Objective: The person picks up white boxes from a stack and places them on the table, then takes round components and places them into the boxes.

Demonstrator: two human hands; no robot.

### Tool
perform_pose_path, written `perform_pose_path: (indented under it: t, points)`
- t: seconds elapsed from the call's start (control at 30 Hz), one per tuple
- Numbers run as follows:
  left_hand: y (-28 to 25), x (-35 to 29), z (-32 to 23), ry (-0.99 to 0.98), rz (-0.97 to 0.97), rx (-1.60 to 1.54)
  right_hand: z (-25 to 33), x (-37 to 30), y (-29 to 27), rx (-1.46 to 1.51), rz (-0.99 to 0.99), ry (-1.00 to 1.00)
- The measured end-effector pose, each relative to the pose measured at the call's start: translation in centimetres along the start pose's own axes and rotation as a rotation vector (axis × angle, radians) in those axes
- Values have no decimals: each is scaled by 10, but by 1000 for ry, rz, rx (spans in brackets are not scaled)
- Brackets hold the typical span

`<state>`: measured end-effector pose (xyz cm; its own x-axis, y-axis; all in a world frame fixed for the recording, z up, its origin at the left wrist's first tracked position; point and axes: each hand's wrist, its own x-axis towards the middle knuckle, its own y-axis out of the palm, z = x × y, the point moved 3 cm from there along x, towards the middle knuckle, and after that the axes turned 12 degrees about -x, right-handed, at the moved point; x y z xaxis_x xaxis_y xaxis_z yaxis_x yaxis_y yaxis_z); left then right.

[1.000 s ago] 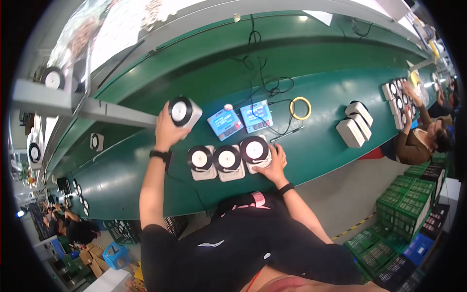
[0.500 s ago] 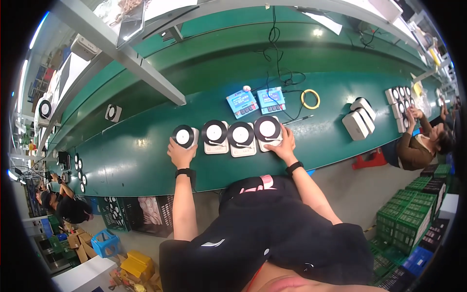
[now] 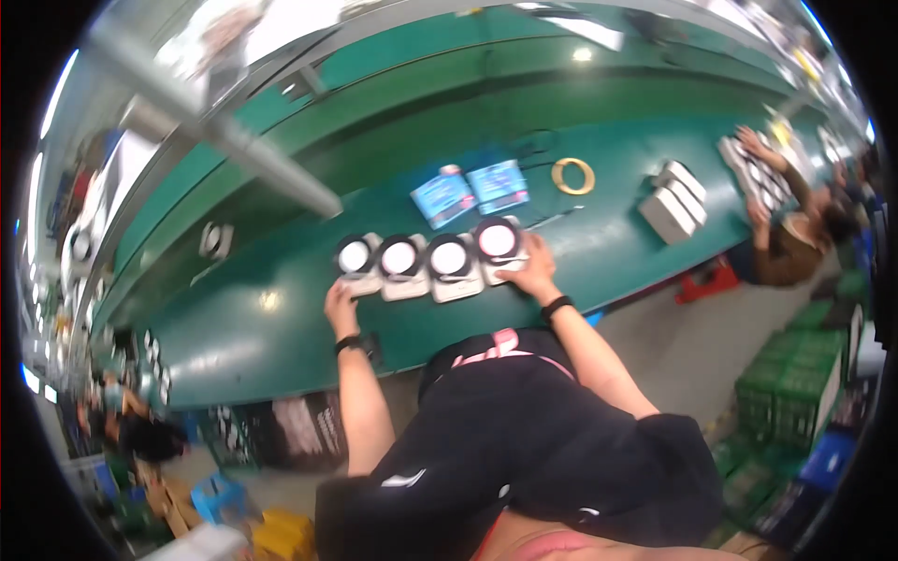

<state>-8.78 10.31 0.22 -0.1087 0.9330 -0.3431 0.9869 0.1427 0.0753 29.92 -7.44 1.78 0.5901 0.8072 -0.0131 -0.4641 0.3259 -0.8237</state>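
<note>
On the long green tabletop (image 3: pixel 253 327), four off-white, boxy, black-disc-topped players (image 3: pixel 402 266) sat in a row between the left hand (image 3: pixel 340 304) and the right hand (image 3: pixel 535 269).
The row's long axis ran left to right, slightly beyond the parted hands. The right hand was wrapped round the rightmost player (image 3: pixel 499 245), thumb at its near edge; the left hand was nearest the leftmost player (image 3: pixel 357 257), fingertips by its near-left corner, too blurred to tell any grip.
</note>
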Motion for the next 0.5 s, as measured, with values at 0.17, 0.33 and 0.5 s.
perform_pose_path:
  t: [0.17,0.33,0.5]
  points:
    - [-37,14,15,-6,-10,5,12,-1,7,2,36,66]
    - [-13,7,-6,-48,37,134,5,-6,-4,46,70,147]
    - [-12,-2,-8,-79,17,154,5,-8,-5,64,83,122]
